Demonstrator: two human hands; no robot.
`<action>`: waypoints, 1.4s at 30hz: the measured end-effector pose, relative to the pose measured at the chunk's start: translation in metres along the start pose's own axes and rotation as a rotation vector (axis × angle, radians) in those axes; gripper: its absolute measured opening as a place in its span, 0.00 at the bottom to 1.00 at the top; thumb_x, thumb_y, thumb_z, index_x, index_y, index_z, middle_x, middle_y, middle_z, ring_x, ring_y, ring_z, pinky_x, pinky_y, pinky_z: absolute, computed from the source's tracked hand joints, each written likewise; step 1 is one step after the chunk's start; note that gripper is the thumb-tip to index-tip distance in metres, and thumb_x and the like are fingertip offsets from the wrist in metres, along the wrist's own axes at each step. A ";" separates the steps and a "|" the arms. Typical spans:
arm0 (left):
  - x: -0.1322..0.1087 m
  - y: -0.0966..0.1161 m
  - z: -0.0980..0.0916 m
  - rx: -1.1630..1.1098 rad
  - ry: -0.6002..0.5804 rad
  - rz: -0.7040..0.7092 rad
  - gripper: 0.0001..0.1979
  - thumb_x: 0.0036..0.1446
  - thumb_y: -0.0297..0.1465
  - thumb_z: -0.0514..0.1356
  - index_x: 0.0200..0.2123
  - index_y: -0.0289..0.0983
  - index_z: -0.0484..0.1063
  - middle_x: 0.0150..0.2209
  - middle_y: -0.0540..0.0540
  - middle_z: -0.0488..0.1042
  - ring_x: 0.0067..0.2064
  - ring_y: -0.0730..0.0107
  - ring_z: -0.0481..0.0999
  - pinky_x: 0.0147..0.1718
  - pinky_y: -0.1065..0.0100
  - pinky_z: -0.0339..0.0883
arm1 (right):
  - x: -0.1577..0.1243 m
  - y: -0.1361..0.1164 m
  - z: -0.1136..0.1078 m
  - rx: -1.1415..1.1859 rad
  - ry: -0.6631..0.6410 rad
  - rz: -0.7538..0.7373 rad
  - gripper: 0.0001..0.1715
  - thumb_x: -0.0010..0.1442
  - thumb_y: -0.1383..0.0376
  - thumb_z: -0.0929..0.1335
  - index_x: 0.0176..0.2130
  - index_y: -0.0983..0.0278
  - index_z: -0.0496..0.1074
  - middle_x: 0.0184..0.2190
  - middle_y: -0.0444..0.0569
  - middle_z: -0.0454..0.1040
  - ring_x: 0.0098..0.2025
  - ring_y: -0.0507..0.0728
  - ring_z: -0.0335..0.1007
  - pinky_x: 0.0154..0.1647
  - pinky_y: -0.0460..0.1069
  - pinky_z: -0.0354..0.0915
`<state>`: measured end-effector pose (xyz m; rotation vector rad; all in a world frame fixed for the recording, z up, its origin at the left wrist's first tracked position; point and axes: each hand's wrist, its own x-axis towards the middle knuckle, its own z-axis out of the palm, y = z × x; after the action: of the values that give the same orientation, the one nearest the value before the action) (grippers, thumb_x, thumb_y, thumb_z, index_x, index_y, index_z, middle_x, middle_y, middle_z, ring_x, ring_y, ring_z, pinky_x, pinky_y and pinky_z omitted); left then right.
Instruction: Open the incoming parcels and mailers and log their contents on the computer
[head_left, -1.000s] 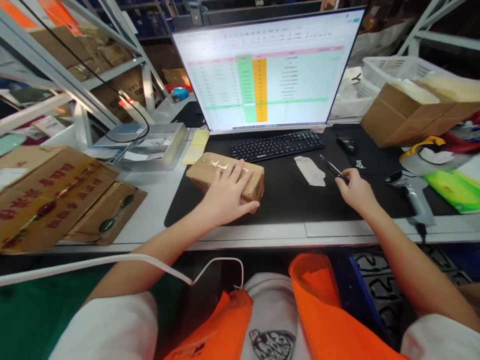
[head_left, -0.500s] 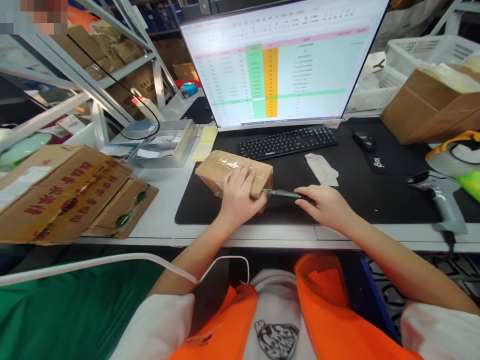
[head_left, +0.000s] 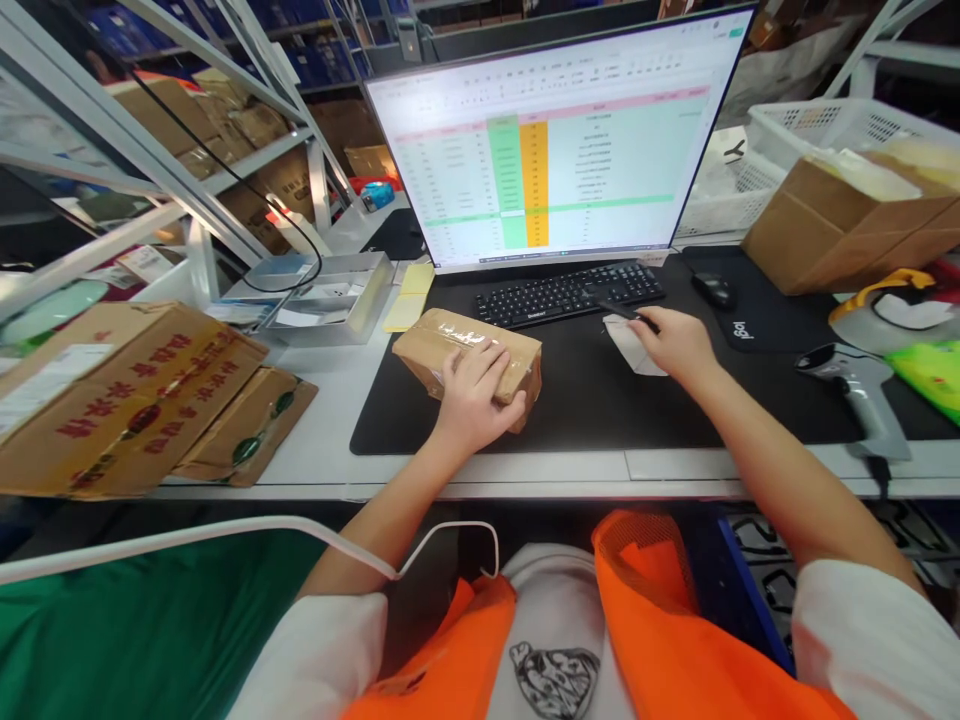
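My left hand (head_left: pixel 480 395) grips the near right part of a small brown cardboard box (head_left: pixel 439 340) wrapped in clear tape. Its fingers lie over the top and the thumb is at the right end. The box sits on the black desk mat (head_left: pixel 570 400). To the right, my right hand (head_left: pixel 675 342) is closed around a dark-handled knife (head_left: pixel 619 309), apart from the box. The knife points left towards the keyboard (head_left: pixel 562 295), and its blade is hard to make out. A crumpled white paper (head_left: pixel 636 348) lies under the right hand.
A monitor (head_left: pixel 585 180) stands behind the keyboard. On the right are a mouse (head_left: pixel 712 290), a grey barcode scanner (head_left: pixel 862 395) and an open carton (head_left: pixel 832 225). Printed cartons (head_left: pixel 150 380), a grey tray (head_left: pixel 360 300) and yellow notes (head_left: pixel 409 298) are at left.
My right hand has drawn the knife away from the box's right end, moving right and up over the white paper. My left hand stays on the box. The view has shifted slightly.
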<state>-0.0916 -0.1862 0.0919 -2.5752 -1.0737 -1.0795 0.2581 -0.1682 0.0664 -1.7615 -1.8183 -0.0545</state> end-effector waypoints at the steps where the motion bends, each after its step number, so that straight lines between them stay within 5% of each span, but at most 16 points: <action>1: -0.004 -0.005 -0.006 -0.022 0.002 0.028 0.21 0.59 0.38 0.61 0.53 0.36 0.77 0.57 0.34 0.77 0.65 0.43 0.71 0.66 0.40 0.52 | 0.001 0.009 -0.002 -0.022 0.031 0.077 0.23 0.70 0.56 0.64 0.53 0.67 0.78 0.49 0.59 0.80 0.50 0.69 0.75 0.51 0.56 0.67; 5: -0.046 -0.048 -0.040 -0.143 0.016 -0.077 0.16 0.57 0.40 0.57 0.44 0.42 0.80 0.57 0.40 0.76 0.68 0.42 0.65 0.64 0.37 0.58 | -0.015 0.018 -0.005 0.075 0.020 0.161 0.23 0.68 0.54 0.64 0.51 0.66 0.78 0.45 0.58 0.80 0.43 0.66 0.77 0.46 0.55 0.68; 7: -0.074 -0.073 -0.056 -0.135 0.202 -0.352 0.18 0.59 0.40 0.52 0.43 0.43 0.79 0.60 0.40 0.72 0.69 0.44 0.63 0.64 0.37 0.59 | -0.027 0.005 -0.001 0.195 -0.029 0.145 0.22 0.68 0.52 0.64 0.48 0.64 0.77 0.42 0.56 0.80 0.42 0.66 0.76 0.45 0.55 0.68; 10: -0.104 -0.097 -0.070 -0.120 0.578 -0.774 0.25 0.63 0.40 0.47 0.56 0.39 0.72 0.65 0.36 0.66 0.69 0.47 0.63 0.67 0.40 0.57 | -0.036 -0.035 0.016 0.462 -0.186 0.070 0.23 0.69 0.47 0.61 0.41 0.61 0.74 0.35 0.51 0.78 0.40 0.64 0.75 0.44 0.55 0.69; 12: -0.112 -0.098 -0.071 -0.164 0.683 -0.924 0.30 0.67 0.43 0.42 0.67 0.37 0.61 0.68 0.34 0.62 0.71 0.48 0.61 0.68 0.42 0.57 | -0.030 -0.073 0.033 0.649 -0.293 -0.006 0.25 0.70 0.45 0.59 0.37 0.59 0.72 0.34 0.49 0.76 0.39 0.62 0.73 0.45 0.55 0.68; 15: -0.116 -0.088 -0.064 -0.282 0.584 -1.020 0.34 0.70 0.45 0.34 0.76 0.44 0.37 0.72 0.37 0.56 0.73 0.52 0.58 0.67 0.43 0.61 | -0.005 -0.141 0.067 0.889 -0.337 -0.114 0.28 0.69 0.41 0.60 0.35 0.59 0.72 0.39 0.49 0.75 0.45 0.61 0.71 0.54 0.55 0.65; 17: -0.118 -0.080 -0.060 -0.330 0.482 -1.027 0.36 0.71 0.46 0.38 0.76 0.48 0.24 0.74 0.38 0.52 0.74 0.53 0.56 0.67 0.42 0.61 | 0.020 -0.187 0.088 1.052 -0.341 -0.091 0.30 0.67 0.38 0.62 0.34 0.58 0.71 0.40 0.48 0.74 0.48 0.60 0.69 0.58 0.55 0.63; 19: -0.116 -0.079 -0.059 -0.301 0.445 -1.008 0.44 0.69 0.48 0.48 0.76 0.47 0.22 0.76 0.37 0.46 0.75 0.52 0.54 0.69 0.41 0.57 | 0.046 -0.224 0.104 1.227 -0.410 0.034 0.31 0.65 0.36 0.64 0.31 0.59 0.68 0.37 0.47 0.73 0.47 0.60 0.69 0.57 0.55 0.65; 22: -0.102 -0.091 -0.067 -0.261 0.507 -0.998 0.46 0.64 0.50 0.55 0.76 0.40 0.37 0.76 0.34 0.47 0.75 0.53 0.54 0.70 0.46 0.56 | 0.065 -0.252 0.107 1.360 -0.478 0.198 0.34 0.64 0.34 0.65 0.28 0.59 0.64 0.33 0.46 0.72 0.43 0.59 0.71 0.52 0.55 0.68; 26: -0.067 -0.126 -0.083 -0.423 0.568 -1.014 0.45 0.62 0.51 0.50 0.74 0.31 0.46 0.71 0.34 0.61 0.69 0.52 0.65 0.65 0.54 0.66 | 0.035 -0.235 0.067 1.342 -0.389 0.085 0.35 0.63 0.31 0.65 0.32 0.59 0.66 0.37 0.49 0.77 0.46 0.62 0.74 0.52 0.57 0.69; 29: -0.040 -0.147 -0.075 -0.522 0.380 -0.876 0.45 0.65 0.52 0.40 0.75 0.29 0.44 0.65 0.39 0.70 0.63 0.55 0.73 0.59 0.56 0.71 | -0.013 -0.199 0.022 1.219 -0.381 -0.110 0.33 0.68 0.33 0.61 0.37 0.58 0.68 0.40 0.51 0.79 0.47 0.63 0.76 0.53 0.58 0.70; 32: -0.023 -0.148 -0.048 -0.537 0.204 -0.730 0.43 0.65 0.53 0.42 0.70 0.26 0.58 0.59 0.39 0.76 0.56 0.57 0.78 0.55 0.57 0.74 | -0.058 -0.163 -0.009 0.867 -0.393 -0.283 0.26 0.75 0.44 0.58 0.42 0.59 0.70 0.36 0.50 0.79 0.40 0.61 0.76 0.46 0.56 0.71; 35: -0.027 -0.127 -0.031 -0.472 0.289 -0.719 0.37 0.67 0.52 0.48 0.61 0.26 0.67 0.60 0.34 0.75 0.61 0.53 0.74 0.60 0.51 0.69 | -0.091 -0.133 -0.020 0.532 -0.393 -0.380 0.18 0.75 0.52 0.59 0.47 0.59 0.71 0.35 0.50 0.78 0.35 0.61 0.75 0.36 0.54 0.70; 38: -0.050 -0.086 -0.034 -0.282 0.414 -0.556 0.30 0.70 0.50 0.49 0.57 0.30 0.71 0.69 0.36 0.64 0.74 0.51 0.54 0.71 0.47 0.49 | -0.112 -0.114 -0.023 0.313 -0.326 -0.439 0.16 0.75 0.55 0.60 0.47 0.60 0.72 0.36 0.52 0.79 0.35 0.63 0.77 0.35 0.55 0.69; 42: -0.079 -0.024 -0.035 -0.077 0.154 -0.119 0.32 0.64 0.58 0.51 0.57 0.41 0.72 0.64 0.39 0.72 0.73 0.46 0.58 0.72 0.39 0.42 | -0.124 -0.114 -0.026 0.254 -0.298 -0.512 0.16 0.76 0.56 0.60 0.51 0.60 0.72 0.39 0.53 0.80 0.36 0.63 0.77 0.36 0.56 0.70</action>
<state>-0.1654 -0.2262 0.0612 -2.4631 -1.1806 -1.3483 0.1557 -0.3038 0.0756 -1.1438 -2.3357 0.2374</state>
